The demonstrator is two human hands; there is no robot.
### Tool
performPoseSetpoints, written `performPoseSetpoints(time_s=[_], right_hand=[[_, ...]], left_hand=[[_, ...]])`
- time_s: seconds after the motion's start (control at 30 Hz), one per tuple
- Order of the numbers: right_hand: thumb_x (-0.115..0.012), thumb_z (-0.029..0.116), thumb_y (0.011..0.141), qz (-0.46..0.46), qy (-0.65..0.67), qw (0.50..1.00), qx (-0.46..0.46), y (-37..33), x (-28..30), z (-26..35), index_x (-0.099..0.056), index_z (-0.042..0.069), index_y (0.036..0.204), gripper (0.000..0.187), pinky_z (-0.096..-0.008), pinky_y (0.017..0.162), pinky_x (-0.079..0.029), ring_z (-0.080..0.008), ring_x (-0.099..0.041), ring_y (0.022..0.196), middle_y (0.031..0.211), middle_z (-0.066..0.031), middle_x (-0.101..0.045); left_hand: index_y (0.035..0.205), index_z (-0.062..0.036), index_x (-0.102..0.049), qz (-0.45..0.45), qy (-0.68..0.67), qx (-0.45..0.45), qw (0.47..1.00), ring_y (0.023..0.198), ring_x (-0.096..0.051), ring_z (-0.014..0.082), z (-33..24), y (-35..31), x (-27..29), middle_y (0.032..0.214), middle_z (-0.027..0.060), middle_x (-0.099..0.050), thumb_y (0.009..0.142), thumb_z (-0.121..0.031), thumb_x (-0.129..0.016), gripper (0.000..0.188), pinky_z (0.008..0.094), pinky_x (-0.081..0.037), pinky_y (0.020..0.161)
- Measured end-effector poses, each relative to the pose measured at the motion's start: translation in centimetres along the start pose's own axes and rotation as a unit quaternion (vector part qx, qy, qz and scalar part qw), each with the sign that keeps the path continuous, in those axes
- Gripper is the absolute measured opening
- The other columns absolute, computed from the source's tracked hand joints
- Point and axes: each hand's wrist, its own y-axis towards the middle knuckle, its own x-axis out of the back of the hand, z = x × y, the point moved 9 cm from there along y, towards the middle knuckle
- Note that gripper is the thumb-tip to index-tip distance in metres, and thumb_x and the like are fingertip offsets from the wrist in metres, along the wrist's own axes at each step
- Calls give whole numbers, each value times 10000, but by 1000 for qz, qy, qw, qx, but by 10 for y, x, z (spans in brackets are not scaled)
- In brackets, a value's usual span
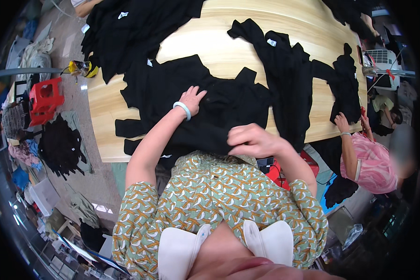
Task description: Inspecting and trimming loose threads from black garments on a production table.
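A black knit garment [168, 84] lies spread on the wooden table in front of me. My left hand [191, 99], with a pale bangle at its wrist, rests on it with the fingers apart. Over the garment's near right part is my right hand [254, 140], its fingers curled in. Whether cloth is caught in those fingers is hidden. Right of this garment lies another long black garment [289, 88] with a small white label.
More black garments [126, 32] cover the table's far left. A co-worker in a pink top [371, 163] handles a black garment [345, 88] at the right end. A red stool [45, 100] stands on the floor at left. Pale wooden tabletop [219, 42] shows between the garments.
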Motion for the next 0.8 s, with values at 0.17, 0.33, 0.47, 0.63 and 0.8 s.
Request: performPoseSetpoints(time_s=[0.17, 0.33, 0.47, 0.63, 0.8], right_hand=[[-569, -61, 689, -146, 98, 984, -32, -32, 69, 7, -574, -57, 805, 116, -240, 558, -384, -135, -499, 653, 738, -72, -543], [-543, -60, 683, -228, 197, 952, 53, -45, 95, 12, -593, -46, 789, 118, -264, 705, -402, -184, -518, 792, 794, -95, -549], [-567, 21, 756, -249, 233, 936, 91, -47, 114, 11, -586, -33, 847, 107, -261, 725, -394, -169, -504, 811, 855, -88, -536], [-560, 68, 678, -286, 190, 938, 53, -55, 104, 9, -537, 9, 656, 67, -298, 640, -352, -180, -451, 682, 722, -81, -514], [-643, 29, 686, -61, 226, 957, 172, -43, 76, 76, -589, -16, 697, 71, -280, 514, -347, -187, -457, 575, 678, -89, -521]], left_hand=[[978, -69, -563, 59, -46, 64, 995, 1096, -431, 347, 51, -15, -11, 1142, 215, -466, 711, -161, -519, 285, 394, -371, 903], [1087, -108, -493, 118, -119, 164, 972, 974, -518, 348, 71, -33, -14, 1044, 221, -533, 767, -199, -499, 332, 381, -414, 839], [1226, -146, -329, 79, -346, 15, 935, 981, -536, 332, 88, -50, -80, 1040, 218, -553, 831, -256, -424, 421, 373, -415, 843], [1309, -121, -247, 98, -118, 224, 962, 997, -495, 402, 24, -37, -28, 1196, 240, -410, 806, -276, -450, 565, 429, -400, 854], [1238, -156, -368, -144, -109, -51, 982, 1180, -306, 414, -15, 8, -12, 1256, 226, -326, 771, -316, -493, 509, 474, -341, 910]])
